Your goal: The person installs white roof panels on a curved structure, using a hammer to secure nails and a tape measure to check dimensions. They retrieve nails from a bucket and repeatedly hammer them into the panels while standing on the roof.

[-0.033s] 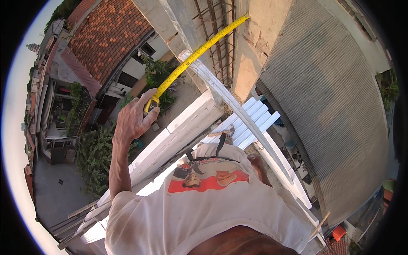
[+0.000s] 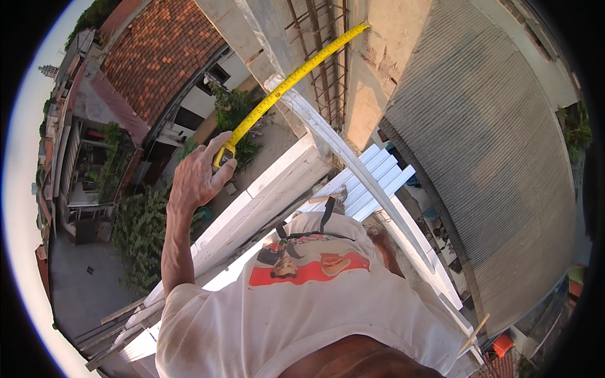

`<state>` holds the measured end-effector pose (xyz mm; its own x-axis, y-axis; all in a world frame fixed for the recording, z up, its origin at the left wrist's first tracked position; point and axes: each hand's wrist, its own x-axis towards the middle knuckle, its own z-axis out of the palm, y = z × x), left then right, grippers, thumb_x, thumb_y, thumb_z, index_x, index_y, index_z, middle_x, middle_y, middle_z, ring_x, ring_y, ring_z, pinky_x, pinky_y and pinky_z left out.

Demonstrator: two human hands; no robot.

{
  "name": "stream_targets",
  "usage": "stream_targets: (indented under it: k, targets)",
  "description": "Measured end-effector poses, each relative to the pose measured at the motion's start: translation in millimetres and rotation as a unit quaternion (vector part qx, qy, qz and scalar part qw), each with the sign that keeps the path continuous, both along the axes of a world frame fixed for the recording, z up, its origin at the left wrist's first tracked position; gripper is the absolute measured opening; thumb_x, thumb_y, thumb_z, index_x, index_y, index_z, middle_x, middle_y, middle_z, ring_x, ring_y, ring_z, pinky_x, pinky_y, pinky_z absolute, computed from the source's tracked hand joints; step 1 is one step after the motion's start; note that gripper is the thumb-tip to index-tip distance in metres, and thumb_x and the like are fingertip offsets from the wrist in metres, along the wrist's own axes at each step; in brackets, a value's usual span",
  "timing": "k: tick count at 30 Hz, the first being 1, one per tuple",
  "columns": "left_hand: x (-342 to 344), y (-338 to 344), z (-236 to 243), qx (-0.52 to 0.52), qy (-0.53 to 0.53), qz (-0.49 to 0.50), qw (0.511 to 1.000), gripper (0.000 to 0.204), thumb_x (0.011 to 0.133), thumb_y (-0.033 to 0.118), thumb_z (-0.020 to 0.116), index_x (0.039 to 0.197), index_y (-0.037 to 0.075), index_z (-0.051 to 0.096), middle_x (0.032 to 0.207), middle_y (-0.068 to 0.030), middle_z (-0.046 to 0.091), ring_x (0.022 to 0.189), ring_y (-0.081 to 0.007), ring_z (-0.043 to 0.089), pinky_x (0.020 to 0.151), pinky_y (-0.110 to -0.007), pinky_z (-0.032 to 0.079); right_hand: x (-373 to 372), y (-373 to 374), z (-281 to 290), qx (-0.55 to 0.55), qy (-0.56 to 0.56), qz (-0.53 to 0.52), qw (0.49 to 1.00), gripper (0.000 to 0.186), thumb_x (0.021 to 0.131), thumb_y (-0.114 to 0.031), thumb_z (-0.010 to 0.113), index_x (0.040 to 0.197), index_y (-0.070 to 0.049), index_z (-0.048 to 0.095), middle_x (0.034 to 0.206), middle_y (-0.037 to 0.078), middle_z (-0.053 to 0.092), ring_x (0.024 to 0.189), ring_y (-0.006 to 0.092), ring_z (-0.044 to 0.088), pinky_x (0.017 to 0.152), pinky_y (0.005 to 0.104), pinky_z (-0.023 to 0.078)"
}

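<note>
My left hand [image 2: 200, 173] is raised out in front of me at the left, closed around the case of a yellow tape measure [image 2: 224, 155]. Its yellow blade [image 2: 291, 80] runs up and to the right, across a white wooden beam [image 2: 265, 195], and ends against a concrete column [image 2: 372, 57] near the top. My right hand is hidden. Only a bit of my right arm [image 2: 383, 247] shows, beside my white printed shirt [image 2: 302, 296].
I stand high above the ground. White slanted boards [image 2: 384, 183] and a long white plank [image 2: 353, 164] lie in front of me, with rusty rebar [image 2: 318, 57] by the column. Far below are a tiled roof [image 2: 161, 50], green shrubs [image 2: 135, 233] and a corrugated grey roof [image 2: 479, 145].
</note>
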<state>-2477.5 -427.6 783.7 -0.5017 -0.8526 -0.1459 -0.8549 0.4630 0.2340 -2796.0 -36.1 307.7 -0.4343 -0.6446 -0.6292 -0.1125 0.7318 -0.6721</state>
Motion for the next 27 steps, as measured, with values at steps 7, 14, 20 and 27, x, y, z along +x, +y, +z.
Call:
stream_targets:
  k: [7,14,20,27]
  targets:
    - [10,0,-6,-0.040,0.011,-0.013,0.999,0.063,0.091,0.046,0.063,0.147,0.018,0.056,0.096,-0.0200,0.069,0.087,-0.0378,0.069,0.078,-0.047,0.053,-28,-19,-55,0.034,0.103,0.094,0.990,0.040,0.095,-0.034,0.073,0.117,-0.001,0.071,0.107,0.020,0.076,0.100,0.0309,0.074,0.088,0.0419,0.057]
    - [9,-4,-8,-0.054,0.020,-0.036,0.998,0.062,0.092,0.046,0.064,0.147,0.019,0.055,0.083,-0.0162,0.064,0.076,-0.0344,0.066,0.071,-0.047,0.051,-39,-9,-77,0.076,0.127,0.107,0.983,0.039,0.096,-0.033,0.073,0.121,-0.003,0.071,0.109,0.019,0.076,0.095,0.0285,0.075,0.084,0.0406,0.057]
    - [3,-3,-1,-0.017,-0.014,0.000,1.000,0.064,0.089,0.045,0.061,0.147,0.019,0.057,0.115,-0.0221,0.073,0.098,-0.0381,0.072,0.087,-0.046,0.056,-29,-12,-57,0.062,0.074,0.117,0.988,0.034,0.096,-0.029,0.072,0.119,-0.004,0.071,0.101,0.015,0.077,0.084,0.0248,0.076,0.078,0.0393,0.058]
    - [3,-3,-2,-0.022,-0.007,-0.005,1.000,0.061,0.090,0.041,0.062,0.147,0.020,0.057,0.115,-0.0221,0.073,0.100,-0.0379,0.072,0.088,-0.046,0.055,-20,-13,-33,0.065,0.033,0.074,0.995,0.043,0.092,-0.044,0.069,0.104,-0.003,0.078,0.098,0.022,0.077,0.097,0.0375,0.075,0.084,0.0466,0.057]
